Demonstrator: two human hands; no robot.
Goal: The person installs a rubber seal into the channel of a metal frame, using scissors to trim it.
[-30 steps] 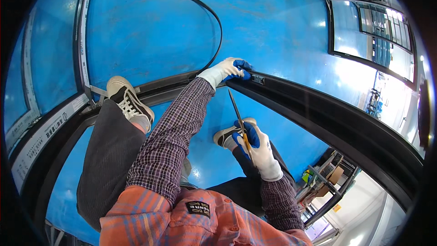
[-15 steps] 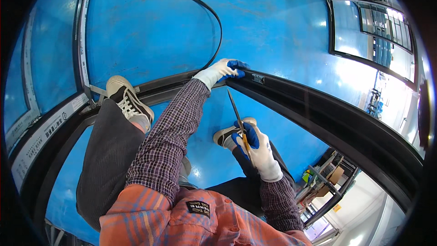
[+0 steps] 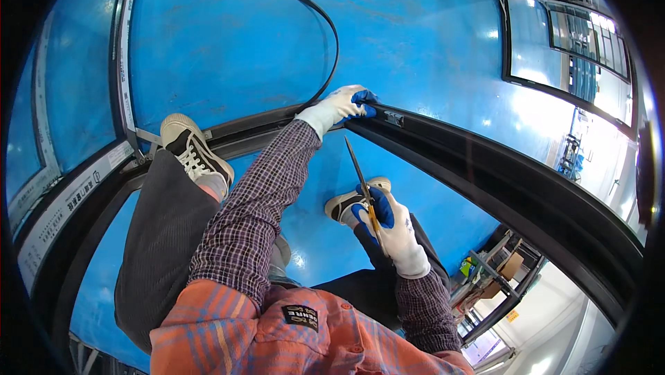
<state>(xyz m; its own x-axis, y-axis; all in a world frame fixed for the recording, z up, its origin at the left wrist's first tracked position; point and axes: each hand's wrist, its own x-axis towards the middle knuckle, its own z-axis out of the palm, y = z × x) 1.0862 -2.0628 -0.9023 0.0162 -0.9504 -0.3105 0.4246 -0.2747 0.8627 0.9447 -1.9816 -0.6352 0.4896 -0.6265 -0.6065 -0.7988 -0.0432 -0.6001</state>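
My left hand (image 3: 348, 103), in a white glove with blue palm, is closed over the corner of a large black frame (image 3: 499, 167). A thin black flexible strip (image 3: 335, 42) curves across the blue floor and runs in at this hand; its end is hidden. Lower and to the right, my right hand (image 3: 395, 226), gloved alike, is closed round a long slim pointed tool (image 3: 356, 160) with a dark shaft and a yellowish rear part. Its tip points up toward the corner, apart from the frame. A small metal fitting (image 3: 393, 119) sits in the frame beside my left hand.
My shoes (image 3: 197, 153) stand on the blue floor (image 3: 228, 42) inside the frame. More dark frames with pale labelled strips (image 3: 125, 63) stand at left. Glazed frames (image 3: 568, 63) stand at far right. A rack with boxes (image 3: 495, 278) is at lower right.
My left hand has shifted very slightly at the frame corner. My right hand and the tool stay almost in place.
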